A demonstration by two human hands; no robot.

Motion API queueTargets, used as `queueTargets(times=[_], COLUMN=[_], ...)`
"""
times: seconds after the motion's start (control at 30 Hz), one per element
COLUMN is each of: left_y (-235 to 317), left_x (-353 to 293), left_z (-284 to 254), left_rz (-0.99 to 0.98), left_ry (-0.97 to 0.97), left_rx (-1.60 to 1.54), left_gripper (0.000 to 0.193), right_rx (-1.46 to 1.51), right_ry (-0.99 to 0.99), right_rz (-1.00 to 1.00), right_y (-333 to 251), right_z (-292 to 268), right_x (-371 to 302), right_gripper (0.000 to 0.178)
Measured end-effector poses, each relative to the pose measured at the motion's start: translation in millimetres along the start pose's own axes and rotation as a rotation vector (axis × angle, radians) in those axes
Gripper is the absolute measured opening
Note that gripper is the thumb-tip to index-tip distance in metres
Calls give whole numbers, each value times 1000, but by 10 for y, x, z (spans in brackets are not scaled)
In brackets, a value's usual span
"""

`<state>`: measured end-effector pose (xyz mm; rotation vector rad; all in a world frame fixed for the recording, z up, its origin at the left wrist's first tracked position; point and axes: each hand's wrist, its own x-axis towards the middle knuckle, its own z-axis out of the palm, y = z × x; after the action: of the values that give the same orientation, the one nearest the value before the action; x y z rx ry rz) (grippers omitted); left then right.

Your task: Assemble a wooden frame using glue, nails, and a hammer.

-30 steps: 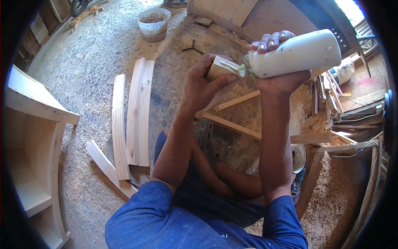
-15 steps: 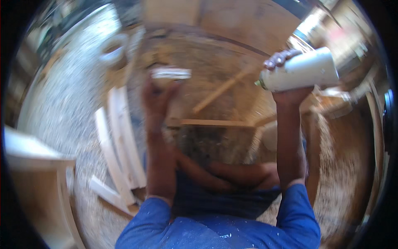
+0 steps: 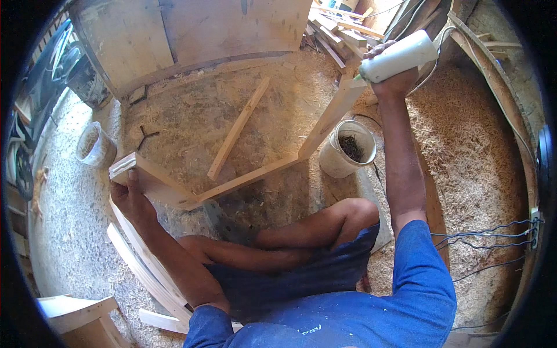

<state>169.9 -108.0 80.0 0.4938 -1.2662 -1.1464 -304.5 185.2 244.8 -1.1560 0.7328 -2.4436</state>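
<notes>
- Right hand (image 3: 397, 78) is wrapped tight around a white bottle (image 3: 400, 55), up high and far from the body.
- That bottle is long and round, smooth and pale, and it lies tipped on its side. Its small pointed tip faces left and down and sits right at the top end of a wooden frame (image 3: 243, 182).
- Left hand (image 3: 130, 200) grips the other end of the frame, with the thumb pressed up on the side of the wood and the fingers curled under it.
- Pale, fresh wood makes up the frame. One flat board slants up to the bottle, one long thin strip runs low between the two hands, and a short wider piece sits in the left hand. The pieces join at the corners.
- Below the frame is the floor (image 3: 464, 145), all covered in pale sawdust and wood curls.
- One loose wooden stick (image 3: 238, 130) lies on the floor inside the frame's open middle.
- Just beside the slanted board stands a white bucket (image 3: 345, 152) with dark bits inside.
- Another small bucket (image 3: 94, 146) stands near the left hand.
- Curved boards (image 3: 148, 264) lie on the floor by the left arm.
</notes>
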Motion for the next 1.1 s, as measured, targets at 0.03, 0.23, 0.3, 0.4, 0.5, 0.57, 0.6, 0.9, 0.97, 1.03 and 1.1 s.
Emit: queueTargets(times=[0.03, 0.23, 0.3, 0.4, 0.5, 0.57, 0.6, 0.9, 0.97, 1.03, 1.1], left_y=[-28, -53, -43, -97, -140, -132, -137, -25, 18, 81, 153], left_x=[-6, -1, -10, 17, 29, 33, 31, -4, -13, -23, -17], left_z=[-16, -56, -51, -94, -137, -124, -122, -22, 18, 20, 41], left_rz=[5, 29, 18, 16, -20, 2, 2, 13, 44, 81, 113], left_ry=[12, -7, -5, -3, 5, 20, 17, 40, 15, -6, -29], left_rx=[4, 28, 54, 29, 25, 13, 10, 59, 101, 122, 143], left_gripper=[36, 29, 28, 39, 39, 39, 39, 41, 56, 62, 68], right_rx=[-48, -51, -42, -125, -120, -82, -44, -139, -238, -294, -376], right_ry=[-8, -5, -20, 63, 40, 53, 65, 308, 565, 629, 421], right_rz=[-9, -21, -36, -90, -105, -89, -73, -188, -176, 15, 380], right_y=[51, 136, 122, 59, 18, -12, -30, -87, -205, -402, -755], right_z=[-16, -140, -188, -293, -373, -415, -436, -490, -489, -832, -1101], right_x=[-19, -44, -20, -2, 14, 24, 27, -69, -277, -527, -880], right_gripper=[47, 45, 44, 43, 44, 44, 44, 49, 51, 58, 68])
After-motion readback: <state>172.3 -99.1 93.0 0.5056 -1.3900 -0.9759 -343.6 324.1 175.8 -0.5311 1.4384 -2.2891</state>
